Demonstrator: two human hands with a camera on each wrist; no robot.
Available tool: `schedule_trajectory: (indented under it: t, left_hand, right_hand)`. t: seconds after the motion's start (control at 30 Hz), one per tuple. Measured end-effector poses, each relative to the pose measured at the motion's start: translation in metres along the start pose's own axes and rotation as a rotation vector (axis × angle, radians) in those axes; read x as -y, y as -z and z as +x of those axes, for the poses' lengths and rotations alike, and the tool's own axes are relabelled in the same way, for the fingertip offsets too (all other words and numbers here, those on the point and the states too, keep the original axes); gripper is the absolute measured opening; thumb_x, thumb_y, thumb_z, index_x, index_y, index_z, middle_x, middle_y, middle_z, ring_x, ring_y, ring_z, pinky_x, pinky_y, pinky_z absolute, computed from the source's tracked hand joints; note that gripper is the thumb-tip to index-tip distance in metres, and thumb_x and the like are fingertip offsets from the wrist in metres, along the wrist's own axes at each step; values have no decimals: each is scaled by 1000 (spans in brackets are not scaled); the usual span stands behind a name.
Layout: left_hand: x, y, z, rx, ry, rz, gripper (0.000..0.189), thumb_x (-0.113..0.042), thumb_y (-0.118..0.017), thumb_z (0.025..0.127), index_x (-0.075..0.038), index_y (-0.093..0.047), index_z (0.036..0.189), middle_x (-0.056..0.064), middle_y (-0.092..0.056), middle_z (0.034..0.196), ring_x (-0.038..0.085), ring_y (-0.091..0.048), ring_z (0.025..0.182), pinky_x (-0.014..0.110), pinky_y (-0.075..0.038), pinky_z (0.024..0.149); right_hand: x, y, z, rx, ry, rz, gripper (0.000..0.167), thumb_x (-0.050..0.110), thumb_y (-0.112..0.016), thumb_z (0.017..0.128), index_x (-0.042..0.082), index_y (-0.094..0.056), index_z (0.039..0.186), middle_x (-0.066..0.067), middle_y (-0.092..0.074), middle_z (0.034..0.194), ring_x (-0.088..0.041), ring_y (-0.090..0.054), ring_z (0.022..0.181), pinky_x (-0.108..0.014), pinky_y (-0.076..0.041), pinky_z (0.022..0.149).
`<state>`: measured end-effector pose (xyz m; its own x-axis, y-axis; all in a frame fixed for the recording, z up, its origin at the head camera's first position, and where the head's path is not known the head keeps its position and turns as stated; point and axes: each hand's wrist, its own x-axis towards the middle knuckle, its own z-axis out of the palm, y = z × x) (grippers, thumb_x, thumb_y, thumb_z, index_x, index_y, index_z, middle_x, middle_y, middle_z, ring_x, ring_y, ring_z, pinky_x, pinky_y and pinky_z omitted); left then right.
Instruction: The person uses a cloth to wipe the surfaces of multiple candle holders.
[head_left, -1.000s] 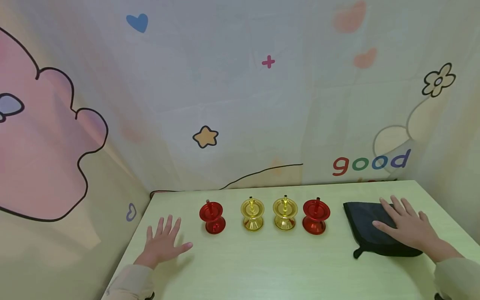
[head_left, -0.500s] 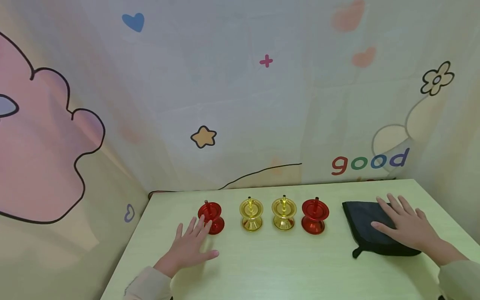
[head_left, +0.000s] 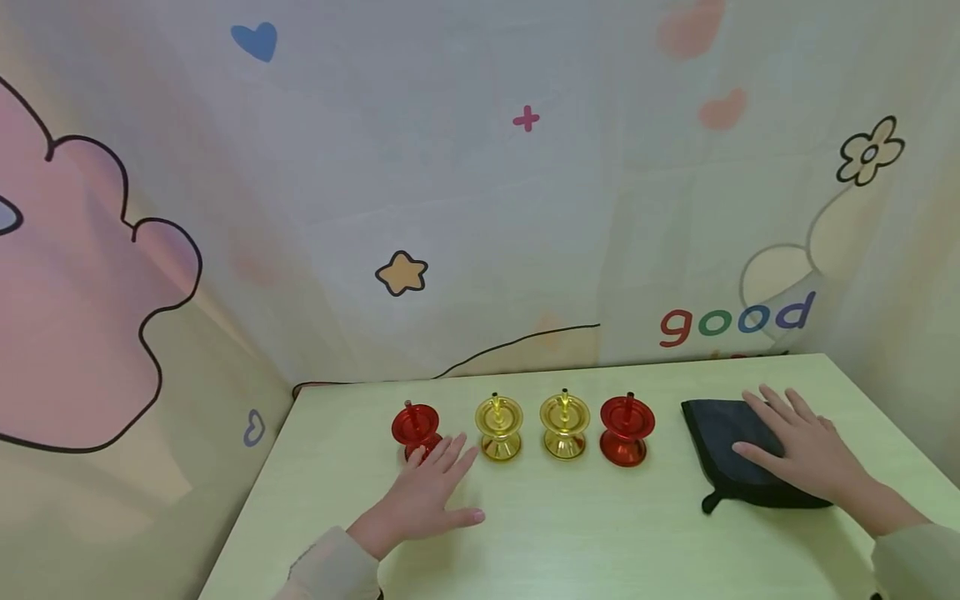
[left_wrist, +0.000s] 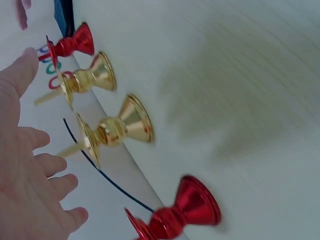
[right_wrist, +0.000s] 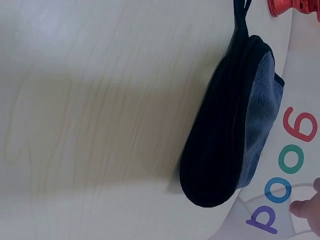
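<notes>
Two gold candle holders (head_left: pixel 498 427) and two red ones stand upright in a row on the table, each with a short stem rising from its dish. My left hand (head_left: pixel 423 500) hovers in front of the left red candle holder (head_left: pixel 415 423), fingers spread and holding nothing, overlapping its base in the head view. To the right lies a folded dark grey cloth (head_left: pixel 738 454) with a black border and hanging loop. Above it my right hand (head_left: pixel 806 450) is spread flat; in the right wrist view only a thumb or fingertip shows, apart from the cloth.
The pale table (head_left: pixel 555 533) meets a printed fabric backdrop (head_left: pixel 487 200) behind the row. The right red candle holder (head_left: pixel 627 429) stands between the gold pair and the cloth.
My left hand has moved right, from the table's left side to in front of the left red candle holder. My right hand stays over the cloth; the head view has shifted slightly.
</notes>
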<state>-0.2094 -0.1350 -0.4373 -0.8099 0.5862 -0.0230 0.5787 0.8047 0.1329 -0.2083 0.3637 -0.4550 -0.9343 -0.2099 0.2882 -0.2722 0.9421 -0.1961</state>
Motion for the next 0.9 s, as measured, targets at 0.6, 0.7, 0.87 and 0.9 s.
schedule_trajectory:
  t: [0.6, 0.7, 0.87, 0.9]
  left_hand:
    - [-71, -22, 74, -208, -142, -162, 59, -40, -52, 86, -12, -35, 135, 1, -43, 135, 16, -44, 121, 32, -37, 99]
    - [-81, -26, 86, -210, -121, -217, 60, -40, -52, 86, -12, -33, 136, 0, -41, 137, 16, -42, 123, 31, -36, 100]
    - [-98, -32, 105, -203, -56, -348, 66, -42, -54, 85, -14, -28, 139, -2, -35, 140, 15, -36, 127, 31, -33, 102]
    - [-101, -32, 109, -203, -41, -373, 67, -42, -54, 84, -14, -28, 139, -2, -35, 141, 15, -36, 127, 30, -33, 103]
  right_hand:
    - [-4, -23, 22, 188, -84, 182, 95, 52, -64, 71, -2, -22, 137, -34, -26, 134, -51, -30, 116, -66, -27, 87]
    - [-6, -28, 26, 198, -100, 194, 96, 52, -64, 71, -4, -22, 136, -33, -28, 134, -50, -30, 117, -64, -28, 88]
    - [-8, -35, 31, 223, -117, 210, 97, 51, -65, 71, -8, -23, 135, -34, -29, 133, -50, -30, 117, -63, -27, 91]
    - [-8, -37, 32, 226, -120, 204, 97, 51, -64, 71, -8, -23, 134, -34, -29, 133, -50, -30, 117, -63, -26, 92]
